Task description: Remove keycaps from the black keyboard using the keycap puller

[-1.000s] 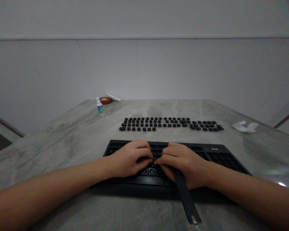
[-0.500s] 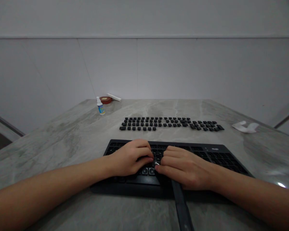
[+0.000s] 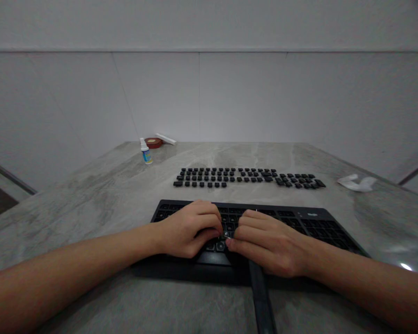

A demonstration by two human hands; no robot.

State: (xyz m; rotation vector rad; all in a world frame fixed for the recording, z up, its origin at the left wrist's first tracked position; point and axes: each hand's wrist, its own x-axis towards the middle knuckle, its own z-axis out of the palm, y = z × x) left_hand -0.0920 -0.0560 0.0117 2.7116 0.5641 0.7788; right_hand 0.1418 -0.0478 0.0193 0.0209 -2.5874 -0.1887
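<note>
A black keyboard (image 3: 216, 258) lies on the table in front of me, with many of its keycaps off so that bare key sockets show. My left hand (image 3: 195, 227) rests on its left half, fingers curled and pinched together over the sockets; whatever the fingertips hold is hidden. Beside it, my right hand (image 3: 268, 241) is closed over the keyboard's middle. A thin shiny metal tool (image 3: 227, 237) pokes out at its thumb tip; most of it is covered by the fingers. Both hands' fingertips are close together at the same few sockets.
Beyond the keyboard, loose black keycaps (image 3: 218, 178) lie in rows on the marbled table (image 3: 101, 204). A small spray bottle (image 3: 146, 153), a reddish-brown case (image 3: 153, 143) and a white strip (image 3: 166, 138) are at the back left. Crumpled white tissue (image 3: 357, 183) lies right. A black strap (image 3: 263, 301) hangs in front.
Both hands stay at almost the same spot on the keyboard. The fingertips and the metal tool's tip have shifted only slightly, and the view has tilted a little.
</note>
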